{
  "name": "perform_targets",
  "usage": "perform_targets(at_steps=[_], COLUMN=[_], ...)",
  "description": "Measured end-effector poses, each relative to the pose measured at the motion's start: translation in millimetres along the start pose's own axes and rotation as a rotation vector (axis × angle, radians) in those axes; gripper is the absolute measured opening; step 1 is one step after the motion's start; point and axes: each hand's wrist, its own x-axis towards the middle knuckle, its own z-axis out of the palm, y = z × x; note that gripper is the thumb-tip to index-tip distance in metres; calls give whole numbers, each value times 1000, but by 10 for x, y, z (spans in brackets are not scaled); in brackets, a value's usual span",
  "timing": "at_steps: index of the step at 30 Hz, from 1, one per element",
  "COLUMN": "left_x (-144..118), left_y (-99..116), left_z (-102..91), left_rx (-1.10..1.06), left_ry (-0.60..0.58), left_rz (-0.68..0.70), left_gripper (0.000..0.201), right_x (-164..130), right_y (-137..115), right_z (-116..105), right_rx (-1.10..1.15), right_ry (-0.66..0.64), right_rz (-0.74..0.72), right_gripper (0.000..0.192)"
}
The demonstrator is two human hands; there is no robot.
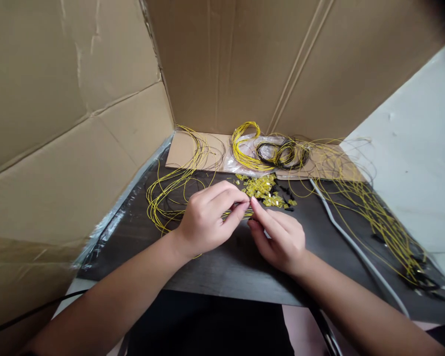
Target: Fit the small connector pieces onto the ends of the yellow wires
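Observation:
My left hand (pixel 213 215) and my right hand (pixel 280 237) meet fingertip to fingertip over the middle of the dark table. Both are closed in a pinch. Whatever sits between the fingertips is tiny and mostly covered, so I cannot make it out. Thin yellow wires (pixel 161 198) lie in loose loops left of my left hand, and strands of them run behind its thumb and fingers. Just beyond the fingertips is a pile of small clear-yellow pieces (pixel 261 187), with little black pieces (pixel 289 208) scattered at its right side.
Coiled yellow wire (pixel 237 148) and a black wire coil (pixel 282 154) rest on plastic at the back. Yellow wires with black ends (pixel 417 272) spread along the right. A thick white cable (pixel 356 247) crosses the dark table (pixel 226 277). Cardboard walls (pixel 244 64) stand behind and left.

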Motion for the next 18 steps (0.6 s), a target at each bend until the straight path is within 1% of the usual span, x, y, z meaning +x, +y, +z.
perform_targets(at_steps=[5,11,15,18], left_x=[-8,-44,-41,-18], left_y=[-58,-128,-140,-122], left_z=[7,3,6,23], left_rx=[55,107,107,91], left_ry=[-15,-61,-89,-75], left_rz=[66,141,114,65], left_gripper=[9,15,12,5], right_x=[-1,-1,30,67], right_y=[8,13,10,26], right_z=[-13,-13,-27,-51], right_rx=[43,140,213,243], right_ry=[-46,-85,-68,-25], right_rz=[40,26,57,119], right_gripper=[65,60,56,50])
